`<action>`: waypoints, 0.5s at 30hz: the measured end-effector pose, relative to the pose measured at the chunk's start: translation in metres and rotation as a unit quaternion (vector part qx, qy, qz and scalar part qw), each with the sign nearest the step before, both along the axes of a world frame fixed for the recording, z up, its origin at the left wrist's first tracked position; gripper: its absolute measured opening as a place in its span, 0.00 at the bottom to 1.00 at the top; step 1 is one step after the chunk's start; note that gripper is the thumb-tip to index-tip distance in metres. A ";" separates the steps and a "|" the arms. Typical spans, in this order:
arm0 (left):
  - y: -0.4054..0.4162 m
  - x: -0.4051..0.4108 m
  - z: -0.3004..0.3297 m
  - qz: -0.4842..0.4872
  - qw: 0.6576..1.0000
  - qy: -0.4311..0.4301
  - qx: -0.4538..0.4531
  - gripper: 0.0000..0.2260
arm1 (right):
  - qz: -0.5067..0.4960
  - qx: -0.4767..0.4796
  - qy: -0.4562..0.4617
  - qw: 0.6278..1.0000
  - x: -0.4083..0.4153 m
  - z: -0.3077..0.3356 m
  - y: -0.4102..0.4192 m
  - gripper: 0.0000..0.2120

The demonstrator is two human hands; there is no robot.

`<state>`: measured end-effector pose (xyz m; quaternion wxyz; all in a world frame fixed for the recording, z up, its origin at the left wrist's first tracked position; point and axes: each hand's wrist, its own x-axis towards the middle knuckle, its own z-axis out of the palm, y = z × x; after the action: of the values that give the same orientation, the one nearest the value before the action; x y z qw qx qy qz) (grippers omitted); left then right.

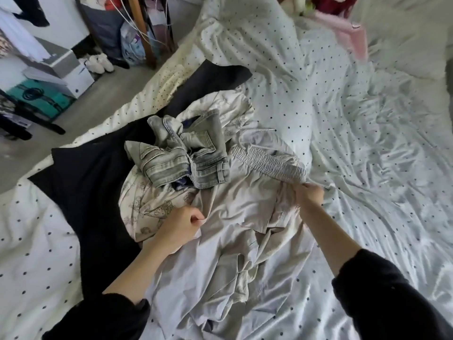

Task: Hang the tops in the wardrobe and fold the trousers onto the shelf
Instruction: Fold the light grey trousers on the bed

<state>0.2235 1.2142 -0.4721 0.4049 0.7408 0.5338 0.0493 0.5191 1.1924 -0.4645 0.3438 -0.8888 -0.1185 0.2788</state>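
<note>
Pale beige trousers (235, 231) with a ruched elastic waistband (267, 165) lie crumpled on the bed in front of me. My right hand (309, 196) pinches the waistband's right end. My left hand (181, 225) grips the trousers' cloth at their left side. Beyond them sits a bunched pair of grey washed jeans (181, 153) on a white printed garment (147, 207). A black garment (90, 182) is spread to the left under the pile.
The bed has a white duvet with dark dots (367, 168). A pink item (348, 33) lies at the far right. On the floor to the left are white shoes (99, 62), boxes (61, 67) and a teal case (39, 99).
</note>
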 end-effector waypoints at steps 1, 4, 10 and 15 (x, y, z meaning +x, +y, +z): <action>-0.001 0.001 0.005 0.002 1.000 0.014 0.002 0.08 | 0.021 0.012 -0.007 1.000 -0.005 0.008 -0.005 0.10; -0.010 0.012 0.027 -0.010 0.999 0.045 0.030 0.10 | 0.054 0.065 0.012 0.996 -0.017 0.037 -0.032 0.09; -0.075 0.073 0.076 -0.053 0.998 -0.006 0.041 0.27 | 0.048 0.167 0.152 0.973 -0.004 0.102 -0.105 0.05; -0.164 0.158 0.098 -0.103 0.992 0.017 0.067 0.48 | 0.028 0.248 0.244 0.937 0.036 0.144 -0.182 0.08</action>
<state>0.3817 1.0500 -0.3742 0.3479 0.8183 0.4565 0.0305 0.5548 1.0101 -0.3206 0.5637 -0.6762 -0.1211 0.4587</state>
